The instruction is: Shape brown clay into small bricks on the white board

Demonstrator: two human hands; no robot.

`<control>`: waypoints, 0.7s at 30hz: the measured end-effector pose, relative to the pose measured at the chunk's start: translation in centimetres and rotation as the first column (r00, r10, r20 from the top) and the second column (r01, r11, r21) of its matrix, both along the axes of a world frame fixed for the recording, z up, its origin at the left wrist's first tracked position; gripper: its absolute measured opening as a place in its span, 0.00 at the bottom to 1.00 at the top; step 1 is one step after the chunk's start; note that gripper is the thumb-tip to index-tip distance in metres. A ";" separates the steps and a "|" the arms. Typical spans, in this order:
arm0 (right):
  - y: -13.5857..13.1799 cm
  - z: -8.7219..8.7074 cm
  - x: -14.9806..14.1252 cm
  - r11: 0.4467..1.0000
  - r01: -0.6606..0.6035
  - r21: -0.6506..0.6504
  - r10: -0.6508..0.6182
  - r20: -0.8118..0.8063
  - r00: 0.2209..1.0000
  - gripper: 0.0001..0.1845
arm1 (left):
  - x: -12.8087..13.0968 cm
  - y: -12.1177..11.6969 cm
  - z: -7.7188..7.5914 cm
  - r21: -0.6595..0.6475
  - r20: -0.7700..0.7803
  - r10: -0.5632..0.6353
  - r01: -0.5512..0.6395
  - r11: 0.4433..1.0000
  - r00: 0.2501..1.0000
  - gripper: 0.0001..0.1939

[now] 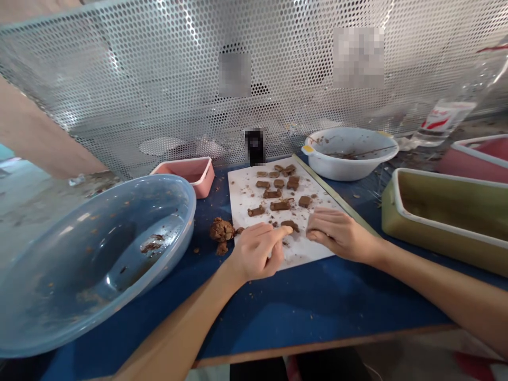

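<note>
My left hand (260, 250) is over the lower left of a white sheet (246, 193). Its index finger points out to the right, with the tip at a small brown clay piece (291, 225); the other fingers curl and the thumb stands apart below. To the right of that piece, my right hand (337, 233) rests at the sheet, fingers bent together and their tips hidden. Anything inside them cannot be seen. Several shaped clay pieces lie farther up the sheet, among them a bone-shaped one (280, 205) and a small block (305, 201). Crumbs are scattered between them.
A lump of brown clay (221, 230) sits left of the sheet on the blue table (278, 312). Around are a big blue basin (174, 193), pink tray (205, 180), white bowl (337, 168), green planter (436, 225) and plastic bottle (446, 116). Perforated metal (166, 69) rises behind.
</note>
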State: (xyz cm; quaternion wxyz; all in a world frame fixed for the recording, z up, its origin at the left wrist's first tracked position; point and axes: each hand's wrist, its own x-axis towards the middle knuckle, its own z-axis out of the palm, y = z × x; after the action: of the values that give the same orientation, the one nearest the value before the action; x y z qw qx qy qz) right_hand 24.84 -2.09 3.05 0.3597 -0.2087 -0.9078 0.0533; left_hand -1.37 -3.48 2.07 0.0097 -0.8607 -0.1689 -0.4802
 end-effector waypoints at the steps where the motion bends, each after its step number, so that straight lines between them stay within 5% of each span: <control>1: 0.0 -0.1 -0.1 1.000 0.013 -0.018 -0.014 -0.024 1.000 0.08 | 0.0 0.0 0.0 -0.004 0.002 -0.002 0.002 1.000 1.000 0.21; 6: -0.1 -0.3 -0.5 0.999 -0.012 -0.044 0.008 -0.093 0.996 0.10 | -0.1 0.1 0.1 -0.010 0.008 0.008 -0.008 1.000 1.000 0.20; 9: -0.1 -0.2 -0.5 0.999 -0.015 -0.036 0.013 -0.050 0.999 0.03 | -0.1 0.1 0.0 0.000 0.006 0.031 -0.031 1.000 0.999 0.20; 13: 0.2 -0.4 -0.4 1.000 0.008 -0.022 -0.008 -0.034 0.999 0.13 | -0.1 0.1 0.1 -0.020 0.008 0.034 -0.034 0.999 0.999 0.21; 16: 0.3 -0.7 -0.4 0.998 0.024 -0.054 -0.028 -0.078 0.997 0.05 | 0.0 -0.1 0.1 -0.041 0.016 0.024 -0.023 0.999 1.000 0.20; 21: 0.4 -0.7 -0.3 0.997 0.016 -0.076 -0.025 -0.117 0.993 0.06 | 0.5 -0.4 0.0 -0.041 0.027 0.001 0.001 0.999 1.000 0.19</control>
State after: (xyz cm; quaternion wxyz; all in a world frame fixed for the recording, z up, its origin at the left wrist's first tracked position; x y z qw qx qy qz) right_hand 24.56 -1.68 2.31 0.4050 -0.2278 -0.8803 0.0958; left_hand -0.87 -3.90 2.08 -0.0104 -0.8542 -0.1790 -0.4881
